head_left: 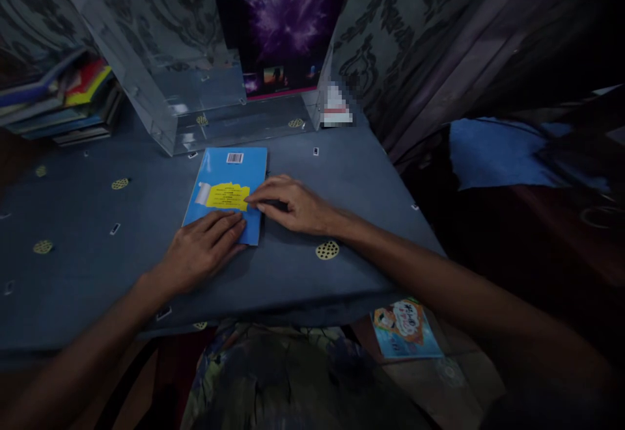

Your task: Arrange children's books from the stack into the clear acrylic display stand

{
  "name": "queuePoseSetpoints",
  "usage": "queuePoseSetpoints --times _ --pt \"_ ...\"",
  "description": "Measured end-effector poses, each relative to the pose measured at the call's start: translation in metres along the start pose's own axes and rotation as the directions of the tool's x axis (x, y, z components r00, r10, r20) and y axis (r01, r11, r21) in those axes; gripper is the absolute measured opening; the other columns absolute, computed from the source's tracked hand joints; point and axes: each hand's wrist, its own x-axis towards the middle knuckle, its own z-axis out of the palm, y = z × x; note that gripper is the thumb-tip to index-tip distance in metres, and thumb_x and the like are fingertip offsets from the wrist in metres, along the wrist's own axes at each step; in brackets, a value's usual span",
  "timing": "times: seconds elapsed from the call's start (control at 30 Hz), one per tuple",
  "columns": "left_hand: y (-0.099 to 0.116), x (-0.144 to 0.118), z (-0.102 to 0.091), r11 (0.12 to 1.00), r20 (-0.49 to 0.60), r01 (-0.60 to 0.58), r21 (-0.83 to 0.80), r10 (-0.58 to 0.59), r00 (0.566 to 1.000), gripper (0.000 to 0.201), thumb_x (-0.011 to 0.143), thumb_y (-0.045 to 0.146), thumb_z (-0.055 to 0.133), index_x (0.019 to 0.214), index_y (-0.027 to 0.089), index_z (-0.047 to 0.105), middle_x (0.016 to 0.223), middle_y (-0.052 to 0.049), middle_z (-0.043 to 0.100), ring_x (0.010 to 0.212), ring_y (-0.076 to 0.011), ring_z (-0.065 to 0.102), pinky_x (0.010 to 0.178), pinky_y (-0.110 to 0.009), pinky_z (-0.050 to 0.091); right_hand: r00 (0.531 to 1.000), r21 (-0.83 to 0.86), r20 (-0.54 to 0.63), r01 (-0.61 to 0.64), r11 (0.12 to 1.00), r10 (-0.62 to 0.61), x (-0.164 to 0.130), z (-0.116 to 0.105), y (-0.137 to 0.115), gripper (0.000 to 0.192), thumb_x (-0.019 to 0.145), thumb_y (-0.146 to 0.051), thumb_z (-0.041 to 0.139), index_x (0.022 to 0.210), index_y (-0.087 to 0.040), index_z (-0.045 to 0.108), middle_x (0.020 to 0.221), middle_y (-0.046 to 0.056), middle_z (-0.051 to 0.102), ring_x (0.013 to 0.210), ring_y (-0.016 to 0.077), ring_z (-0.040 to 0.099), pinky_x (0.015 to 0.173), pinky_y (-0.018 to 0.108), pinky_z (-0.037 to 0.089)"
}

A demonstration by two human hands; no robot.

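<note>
A blue book (251, 170) lies on the cloth-covered table with its barcode side up. Its cover has a yellow patch of small print with a grey curled end. My left hand (202, 248) rests flat on the lower part of the cover, fingers stretched out. Over the book's right edge, my right hand (293, 205) is pinched, thumb and fingertips touching the cover by the yellow patch. Something dark shows between those fingers; whether it is a slim object or shadow is unclear.
A clear acrylic stand (161, 114) rises behind the book, with a purple-patterned panel (288, 20) in it. Stacked books (73, 105) lie at the left. The table's front edge (293, 309) is near my body. Below it at right lies a colourful booklet (407, 329). Blue cloth (498, 153) lies further right.
</note>
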Motion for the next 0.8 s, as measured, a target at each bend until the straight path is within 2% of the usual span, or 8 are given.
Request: queuePoseSetpoints --times 0.17,0.3,0.57,0.67,0.8 --pt "-0.001 0.003 -0.002 1.000 -0.037 -0.021 -0.009 0.020 0.999 0.022 0.099 0.022 0.055 0.113 0.010 0.068 0.106 -0.013 0.076 0.097 -0.0252 0.072 0.077 -0.037 0.063 0.999 0.076 0.051 -0.006 0.997 0.003 0.001 0.002 -0.005 0.023 0.096 -0.020 0.055 0.110 -0.019 0.074 0.104 0.006 0.078 0.100 0.0189 0.070 0.096 0.041 0.050" --pt "-0.003 0.003 -0.002 0.999 -0.041 -0.015 -0.031 0.014 0.999 0.022 0.099 0.021 0.054 0.114 0.012 0.068 0.108 -0.012 0.076 0.096 -0.0247 0.072 0.075 -0.037 0.063 0.999 0.103 0.050 -0.021 0.994 0.016 0.000 0.002 -0.005 0.022 0.095 -0.019 0.057 0.108 -0.020 0.074 0.104 0.006 0.077 0.100 0.0184 0.069 0.095 0.041 0.051" --pt "-0.005 0.001 -0.002 0.999 -0.009 0.005 -0.045 -0.006 1.000 0.024 0.101 0.021 0.050 0.115 0.016 0.069 0.111 -0.009 0.076 0.098 -0.0223 0.072 0.078 -0.036 0.063 0.998 0.094 0.069 -0.003 0.996 -0.003 0.000 0.000 -0.007 0.019 0.093 -0.020 0.061 0.107 -0.020 0.074 0.101 0.006 0.077 0.096 0.0177 0.069 0.093 0.040 0.052" --pt "-0.003 0.000 -0.001 0.999 -0.025 0.004 -0.036 -0.005 1.000 0.024 0.101 0.022 0.051 0.113 0.015 0.069 0.111 -0.010 0.076 0.099 -0.0236 0.071 0.077 -0.036 0.063 0.997 0.099 0.056 0.055 0.994 -0.060 -0.002 0.002 -0.010 0.017 0.093 -0.019 0.061 0.103 -0.019 0.075 0.096 0.006 0.077 0.091 0.0172 0.069 0.088 0.037 0.054" --pt "-0.001 -0.002 0.000 1.000 -0.031 0.012 -0.029 -0.013 0.999 0.024 0.100 0.025 0.053 0.113 0.013 0.069 0.114 -0.012 0.075 0.101 -0.0243 0.071 0.080 -0.036 0.063 0.970 0.055 0.075 0.228 0.972 -0.232 -0.010 0.006 -0.019 0.018 0.096 -0.018 0.056 0.100 -0.017 0.073 0.088 0.006 0.077 0.089 0.0173 0.068 0.086 0.035 0.054"
